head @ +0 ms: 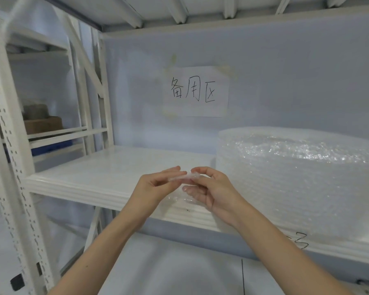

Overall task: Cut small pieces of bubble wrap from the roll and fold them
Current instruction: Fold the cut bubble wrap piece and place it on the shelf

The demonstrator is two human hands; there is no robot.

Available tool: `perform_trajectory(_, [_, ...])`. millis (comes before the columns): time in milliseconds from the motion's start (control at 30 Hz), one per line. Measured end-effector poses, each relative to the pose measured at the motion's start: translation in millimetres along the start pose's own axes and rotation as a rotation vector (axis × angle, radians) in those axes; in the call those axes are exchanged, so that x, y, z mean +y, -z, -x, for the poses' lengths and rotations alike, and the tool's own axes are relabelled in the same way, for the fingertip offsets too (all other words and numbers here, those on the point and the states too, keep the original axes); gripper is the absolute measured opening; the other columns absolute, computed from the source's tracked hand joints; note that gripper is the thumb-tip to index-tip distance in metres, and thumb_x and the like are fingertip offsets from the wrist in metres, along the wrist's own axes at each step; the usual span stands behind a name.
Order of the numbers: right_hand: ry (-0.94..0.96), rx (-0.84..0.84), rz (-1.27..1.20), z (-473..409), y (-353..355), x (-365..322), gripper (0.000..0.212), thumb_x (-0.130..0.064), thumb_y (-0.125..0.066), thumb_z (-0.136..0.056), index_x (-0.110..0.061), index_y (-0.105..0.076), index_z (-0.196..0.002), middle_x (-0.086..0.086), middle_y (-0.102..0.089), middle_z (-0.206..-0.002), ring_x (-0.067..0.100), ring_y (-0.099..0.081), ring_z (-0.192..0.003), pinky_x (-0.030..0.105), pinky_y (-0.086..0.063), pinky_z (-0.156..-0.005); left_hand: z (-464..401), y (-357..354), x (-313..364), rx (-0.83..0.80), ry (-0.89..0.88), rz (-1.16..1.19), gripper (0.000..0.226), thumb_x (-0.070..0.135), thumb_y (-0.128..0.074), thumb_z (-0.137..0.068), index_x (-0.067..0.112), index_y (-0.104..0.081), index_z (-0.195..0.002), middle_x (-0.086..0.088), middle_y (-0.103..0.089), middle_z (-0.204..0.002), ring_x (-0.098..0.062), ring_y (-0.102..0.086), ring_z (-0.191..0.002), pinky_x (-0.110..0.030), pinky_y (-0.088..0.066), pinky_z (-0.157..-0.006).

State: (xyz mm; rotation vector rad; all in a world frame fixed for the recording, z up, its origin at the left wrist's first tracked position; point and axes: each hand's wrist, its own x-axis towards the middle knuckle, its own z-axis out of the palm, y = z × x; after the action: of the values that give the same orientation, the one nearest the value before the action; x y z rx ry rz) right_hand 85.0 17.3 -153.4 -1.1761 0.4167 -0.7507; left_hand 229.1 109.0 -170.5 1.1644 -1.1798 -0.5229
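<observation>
A big roll of clear bubble wrap (296, 177) lies on the white shelf (107, 173), filling its right half. In front of the shelf edge I hold a small clear piece of bubble wrap (182, 178) between both hands. My left hand (156, 188) pinches its left end with thumb and fingers. My right hand (211, 188) pinches its right end, and part of the piece hangs down below the fingers. No cutting tool is in view.
A paper sign (197, 91) with handwritten characters is taped to the pale back wall. White metal rack uprights (11, 167) stand at the left, with cardboard boxes (43, 123) and a blue item on a neighbouring shelf. Another shelf board runs overhead.
</observation>
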Motion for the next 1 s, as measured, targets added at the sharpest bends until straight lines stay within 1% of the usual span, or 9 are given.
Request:
perform_trajectory(133, [-0.042,-0.009,-0.037,-5.8,3.8,1.6,0.014,0.002,-0.058,-0.091,-0.005,-0.057,-0.103,0.018,-0.077,-0.087,0.024,-0.074,-0.067,0.024,-0.059,-0.059,-6.3,-1.2,-8.0,0.037,-0.011,-0.017,0.024,0.004,-0.066,-0.088,0.017,-0.078,-0.105,0.012,-0.074,-0.113,0.001,-0.063,-0.114,-0.028,-0.046,-0.105])
perform_trajectory(233, [-0.055,-0.005,-0.024,-8.8,9.1,2.3,0.012,0.001,-0.057,-0.091,-0.005,-0.059,-0.101,0.022,-0.075,-0.094,0.026,-0.074,-0.068,0.025,-0.059,-0.058,-9.3,-1.9,-14.0,0.033,-0.014,-0.043,0.027,0.002,-0.066,-0.088,0.017,-0.078,-0.107,0.010,-0.069,-0.123,0.004,-0.060,-0.116,-0.025,-0.046,-0.103])
perform_trajectory(433, [-0.127,-0.028,-0.064,-10.1,13.8,-3.2,0.012,-0.014,-0.062,-0.088,-0.006,-0.062,-0.098,0.025,-0.074,-0.093,0.029,-0.074,-0.071,0.026,-0.059,-0.059,-10.2,-2.6,-18.0,0.010,-0.051,-0.073,0.022,0.007,-0.066,-0.089,0.017,-0.078,-0.105,0.014,-0.063,-0.130,0.005,-0.060,-0.116,-0.012,-0.050,-0.088])
perform_trajectory(600, [-0.056,0.031,0.000,-14.0,15.2,0.9,0.013,0.000,-0.060,-0.090,-0.001,-0.063,-0.102,0.019,-0.070,-0.083,0.024,-0.073,-0.060,0.024,-0.058,-0.054,-8.4,-2.5,-18.0,-0.023,-0.043,-0.113,0.029,0.001,-0.063,-0.089,0.020,-0.078,-0.106,0.017,-0.060,-0.135,0.005,-0.060,-0.114,-0.018,-0.047,-0.089])
perform_trajectory(700, [-0.025,0.033,0.030,-15.1,18.2,3.7,0.013,-0.002,-0.060,-0.091,-0.003,-0.063,-0.104,0.015,-0.074,-0.081,0.024,-0.073,-0.063,0.029,-0.061,-0.059,-9.1,-3.3,-17.0,-0.089,0.014,0.008,0.026,0.013,-0.061,-0.092,0.025,-0.076,-0.109,0.017,-0.057,-0.139,-0.001,-0.056,-0.124,-0.027,-0.044,-0.099])
perform_trajectory(767, [0.002,0.031,0.074,-15.7,19.0,6.1,0.013,-0.003,-0.059,-0.091,-0.006,-0.063,-0.103,0.011,-0.076,-0.080,0.023,-0.073,-0.063,0.036,-0.061,-0.067,-9.7,-6.3,-13.7,-0.046,0.087,0.157,0.025,0.033,-0.061,-0.089,0.032,-0.074,-0.111,0.017,-0.061,-0.131,-0.011,-0.062,-0.118,-0.033,-0.048,-0.096])
perform_trajectory(833, [0.038,0.040,0.122,-16.0,18.4,8.1,0.013,-0.006,-0.059,-0.092,-0.009,-0.064,-0.104,0.010,-0.077,-0.086,0.022,-0.072,-0.065,0.043,-0.059,-0.075,-10.5,-9.2,-12.7,0.048,0.142,0.160,0.031,0.040,-0.064,-0.088,0.036,-0.065,-0.119,0.009,-0.067,-0.119,-0.018,-0.069,-0.102,-0.035,-0.055,-0.086])
perform_trajectory(933, [0.107,0.059,0.152,-17.7,14.8,7.8,0.015,-0.007,-0.059,-0.091,-0.012,-0.064,-0.105,0.006,-0.078,-0.087,0.019,-0.071,-0.070,0.045,-0.058,-0.079,-10.8,-13.0,-14.1,0.088,0.235,0.112,0.039,0.029,-0.071,-0.086,0.021,-0.059,-0.122,-0.007,-0.069,-0.102,-0.019,-0.070,-0.078,-0.036,-0.060,-0.077])
perform_trajectory(1000, [0.155,0.076,0.156,-19.4,10.7,5.4,0.014,-0.005,-0.059,-0.091,-0.011,-0.064,-0.103,0.007,-0.077,-0.087,0.015,-0.070,-0.067,0.032,-0.059,-0.066,-11.0,-11.7,-13.6,0.090,0.265,0.097,0.029,0.018,-0.072,-0.086,0.008,-0.063,-0.112,-0.010,-0.068,-0.085,-0.019,-0.067,-0.070,-0.033,-0.061,-0.074])
